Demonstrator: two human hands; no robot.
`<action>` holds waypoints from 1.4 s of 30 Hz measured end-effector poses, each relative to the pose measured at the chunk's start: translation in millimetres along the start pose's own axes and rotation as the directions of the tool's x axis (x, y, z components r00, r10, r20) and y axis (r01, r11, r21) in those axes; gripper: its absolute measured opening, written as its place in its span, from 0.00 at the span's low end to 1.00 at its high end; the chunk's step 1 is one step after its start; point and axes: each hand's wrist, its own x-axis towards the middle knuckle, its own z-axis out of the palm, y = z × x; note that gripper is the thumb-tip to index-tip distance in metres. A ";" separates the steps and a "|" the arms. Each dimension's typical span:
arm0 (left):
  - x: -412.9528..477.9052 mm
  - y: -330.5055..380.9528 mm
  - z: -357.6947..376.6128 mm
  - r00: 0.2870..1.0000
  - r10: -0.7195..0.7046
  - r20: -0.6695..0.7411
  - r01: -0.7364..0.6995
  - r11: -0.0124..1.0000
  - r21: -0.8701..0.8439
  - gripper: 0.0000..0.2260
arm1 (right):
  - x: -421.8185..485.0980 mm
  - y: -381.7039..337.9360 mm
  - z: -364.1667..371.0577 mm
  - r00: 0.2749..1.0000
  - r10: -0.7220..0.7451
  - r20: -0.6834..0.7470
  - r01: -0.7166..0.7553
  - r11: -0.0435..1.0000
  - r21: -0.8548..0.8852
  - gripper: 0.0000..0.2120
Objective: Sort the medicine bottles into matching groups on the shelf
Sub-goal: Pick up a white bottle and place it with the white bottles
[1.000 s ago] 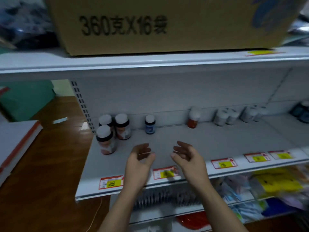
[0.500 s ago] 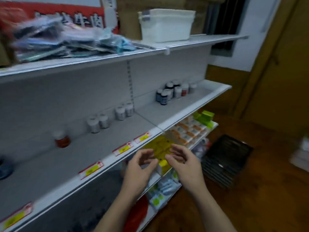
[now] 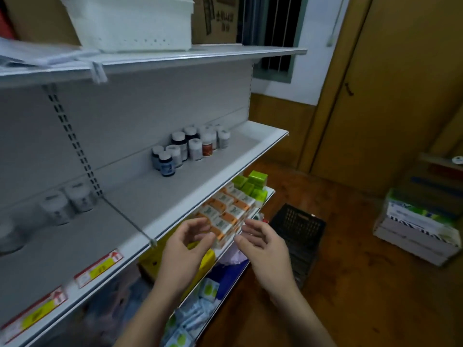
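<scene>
A white metal shelving unit [image 3: 155,101] fills the left of the view, seen from above and at an angle. To the right stand a brown wooden door [image 3: 400,96] and a wooden floor [image 3: 363,284]. A white plastic basket [image 3: 135,23] sits on the top shelf. On the floor to the far right is a stack of cartons [image 3: 421,219], and nearer the shelving a black crate [image 3: 298,229]. The lower shelf holds rows of orange and white boxes [image 3: 230,211] with green boxes [image 3: 253,184] behind them. The person's 2 hands hover just in front of the middle shelf [image 3: 225,171] edge, over the orange and white boxes. The left hand [image 3: 185,249] and right hand [image 3: 263,249] face each other, slightly apart, fingers loosely curled, holding nothing. The medicine bottles [image 3: 193,146] stand in a mixed cluster near the back right of the middle shelf, dark ones and white ones with pale caps touching or just beside each other. Well apart, further left on the same shelf, stand 2 blurred white bottles [image 3: 67,204]. 2 red and yellow price tags [image 3: 99,267] sit on the shelf's front edge.
</scene>
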 end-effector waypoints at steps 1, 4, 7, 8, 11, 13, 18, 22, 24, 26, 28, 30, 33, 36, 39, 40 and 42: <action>21.0 -2.5 11.0 1.000 -0.004 -0.001 0.004 1.000 -0.017 0.12 | 23.4 1.8 -5.5 1.000 0.003 -0.001 -0.003 1.000 -0.006 0.15; 81.2 -2.6 44.3 0.999 -0.035 -0.020 0.034 0.999 -0.040 0.12 | 89.1 7.0 -22.0 0.998 0.053 -0.023 -0.053 0.998 -0.015 0.16; 131.4 3.9 70.9 0.998 -0.034 -0.046 0.032 0.999 -0.043 0.11 | 138.5 11.1 -39.1 0.996 0.090 -0.026 -0.091 0.996 -0.013 0.18; 141.6 7.2 75.7 0.998 -0.035 -0.049 0.034 0.999 -0.038 0.11 | 149.2 11.2 -43.3 0.995 0.091 -0.030 -0.091 0.996 -0.005 0.17; 177.2 12.2 92.6 0.996 -0.038 -0.078 0.037 0.999 -0.011 0.11 | 193.3 14.0 -54.9 0.994 0.103 -0.029 -0.103 0.995 0.021 0.14; 201.0 12.2 99.7 0.992 -0.049 -0.113 0.050 0.999 0.008 0.11 | 227.0 16.4 -55.4 0.994 0.111 -0.004 -0.111 0.994 0.023 0.14; 267.3 0.2 116.5 0.972 -0.100 -0.213 0.109 0.994 0.030 0.11 | 329.5 28.4 -43.6 0.985 0.101 0.142 -0.102 0.995 -0.001 0.18; 324.6 -3.4 140.1 0.943 -0.129 -0.308 0.142 0.990 0.019 0.11 | 419.0 37.8 -25.3 0.969 0.091 0.231 -0.086 0.996 -0.031 0.21; 350.2 -1.8 150.8 0.914 -0.149 -0.377 0.166 0.986 0.013 0.11 | 462.0 40.3 -16.1 0.960 0.070 0.270 -0.055 0.996 -0.063 0.23; 372.1 0.2 157.6 0.888 -0.161 -0.432 0.198 0.979 0.043 0.12 | 499.6 44.6 -5.5 0.957 0.060 0.282 -0.020 0.989 -0.144 0.24; 392.0 1.9 160.5 0.859 -0.179 -0.480 0.239 0.969 0.067 0.11 | 533.0 50.2 6.9 0.951 0.012 0.308 0.053 0.978 -0.201 0.25; 408.7 1.6 162.3 0.829 -0.197 -0.523 0.270 0.960 0.067 0.09 | 560.2 54.6 19.3 0.944 -0.026 0.330 0.099 0.973 -0.206 0.21; 424.6 -2.9 164.2 0.790 -0.223 -0.571 0.307 0.950 0.053 0.06 | 586.6 58.3 35.8 0.924 -0.040 0.381 0.138 0.963 -0.232 0.12; 431.0 -9.9 164.5 0.768 -0.237 -0.595 0.332 0.942 0.055 0.05 | 598.5 66.7 51.1 0.904 -0.123 0.409 0.224 0.952 -0.208 0.12; 428.8 -15.6 164.5 0.732 -0.264 -0.628 0.358 0.933 0.025 0.07 | 600.9 76.5 59.8 0.890 -0.165 0.425 0.278 0.935 -0.219 0.21; 426.2 -16.6 164.8 0.723 -0.269 -0.636 0.365 0.931 0.022 0.09 | 601.1 77.7 61.4 0.894 -0.158 0.419 0.270 0.937 -0.222 0.25; 419.2 -16.6 165.6 0.709 -0.273 -0.650 0.367 0.930 0.009 0.11 | 599.4 76.1 60.5 0.896 -0.153 0.416 0.265 0.937 -0.228 0.27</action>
